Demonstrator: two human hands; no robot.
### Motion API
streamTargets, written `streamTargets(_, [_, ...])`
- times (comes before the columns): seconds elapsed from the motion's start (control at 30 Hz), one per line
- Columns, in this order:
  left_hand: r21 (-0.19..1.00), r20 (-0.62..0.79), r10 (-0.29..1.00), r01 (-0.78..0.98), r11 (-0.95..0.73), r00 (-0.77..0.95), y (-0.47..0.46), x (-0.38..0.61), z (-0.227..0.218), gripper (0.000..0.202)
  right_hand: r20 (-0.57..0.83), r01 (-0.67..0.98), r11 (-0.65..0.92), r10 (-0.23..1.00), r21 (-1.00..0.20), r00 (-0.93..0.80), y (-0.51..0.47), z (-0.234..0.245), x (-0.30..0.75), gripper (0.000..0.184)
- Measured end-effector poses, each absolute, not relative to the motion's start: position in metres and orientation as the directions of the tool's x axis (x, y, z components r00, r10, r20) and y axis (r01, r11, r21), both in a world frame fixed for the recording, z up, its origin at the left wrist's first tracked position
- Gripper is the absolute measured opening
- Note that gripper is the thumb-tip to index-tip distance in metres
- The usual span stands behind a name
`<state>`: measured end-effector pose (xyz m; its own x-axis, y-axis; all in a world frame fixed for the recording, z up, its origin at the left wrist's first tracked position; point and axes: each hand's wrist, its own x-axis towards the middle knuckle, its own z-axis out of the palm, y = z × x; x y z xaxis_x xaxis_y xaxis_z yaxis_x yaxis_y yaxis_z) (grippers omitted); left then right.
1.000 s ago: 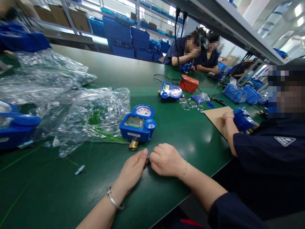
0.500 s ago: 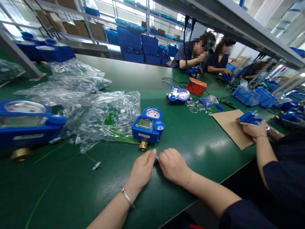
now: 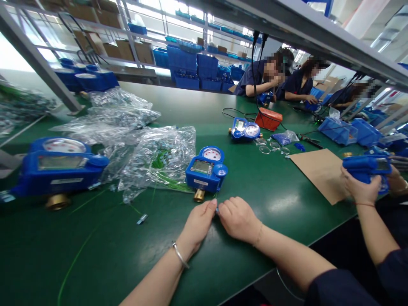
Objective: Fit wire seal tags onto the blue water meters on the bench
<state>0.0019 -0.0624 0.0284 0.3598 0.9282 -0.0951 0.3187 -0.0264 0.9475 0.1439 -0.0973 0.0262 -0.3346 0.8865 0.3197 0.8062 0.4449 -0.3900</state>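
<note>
My left hand (image 3: 198,223) and my right hand (image 3: 238,219) rest on the green table (image 3: 95,255), fingertips meeting on a tiny part I cannot make out (image 3: 217,209). Both hands are closed in a pinch. Just beyond them stands a blue water meter (image 3: 206,171) with a round dial, a small screen and a brass fitting (image 3: 199,195) pointing toward me. A thin green wire (image 3: 73,263) trails across the table to the left.
A second blue meter (image 3: 59,165) sits at the left. Clear plastic bags (image 3: 153,157) of small parts lie behind. A co-worker's hand (image 3: 361,189) at the right holds a blue meter over brown cardboard (image 3: 321,172). Another meter (image 3: 245,128), an orange box (image 3: 268,119), more people farther back.
My hands stay pinched together on the tiny part. The view has swung left and up. The co-worker at the right has lifted a blue meter off the cardboard.
</note>
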Motion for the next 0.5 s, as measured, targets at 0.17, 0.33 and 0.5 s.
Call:
streamTargets(0.17, [0.946, -0.098, 0.921, 0.321, -0.031, 0.378, -0.0592, 0.0014, 0.0318, 0.043, 0.277, 0.795, 0.38, 0.921, -0.473, -0.275, -0.0903, 0.0209, 0.1382, 0.034])
streamTargets(0.33, [0.948, -0.104, 0.922, 0.319, -0.022, 0.372, -0.0542, -0.0001, 0.0287, 0.044, 0.317, 0.819, 0.366, 0.918, -0.441, -0.239, -0.0968, 0.0247, 0.1401, 0.024])
streamTargets(0.5, [0.945, -0.108, 0.92, 0.327, -0.023, 0.377, -0.0526, 0.0049, 0.0252, 0.045, 0.316, 0.811, 0.342, 0.926, -0.475, -0.206, -0.0888, 0.0255, 0.1446, 0.022])
